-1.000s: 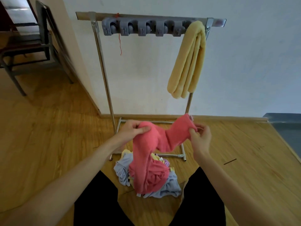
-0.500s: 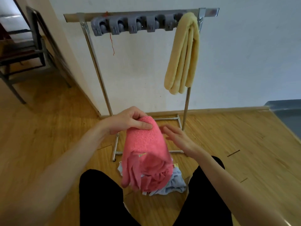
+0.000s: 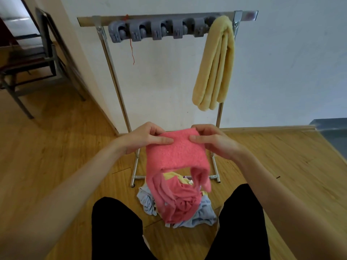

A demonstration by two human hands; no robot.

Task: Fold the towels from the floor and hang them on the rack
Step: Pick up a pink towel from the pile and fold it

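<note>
A pink towel (image 3: 176, 154) hangs folded over between my hands, its lower end drooping onto the pile below. My left hand (image 3: 146, 137) pinches its top left corner and my right hand (image 3: 210, 139) pinches its top right corner, thumbs on the near face. Under it a heap of light blue and yellow towels (image 3: 202, 212) lies on the wooden floor. Behind stands a metal rack (image 3: 112, 72) with a row of grey clips (image 3: 157, 31) on its top bar. A folded yellow towel (image 3: 216, 66) hangs at the bar's right end.
A white wall runs right behind the rack. A dark metal chair (image 3: 32, 59) stands at the left, beyond the wall's corner. My black-trousered knees (image 3: 116, 228) flank the pile. A dark blue-grey step (image 3: 334, 136) is at the far right.
A second ago the pink towel was stretched between my hands. My right hand then let go, and now it grips the folded top edge again, beside my left hand.
</note>
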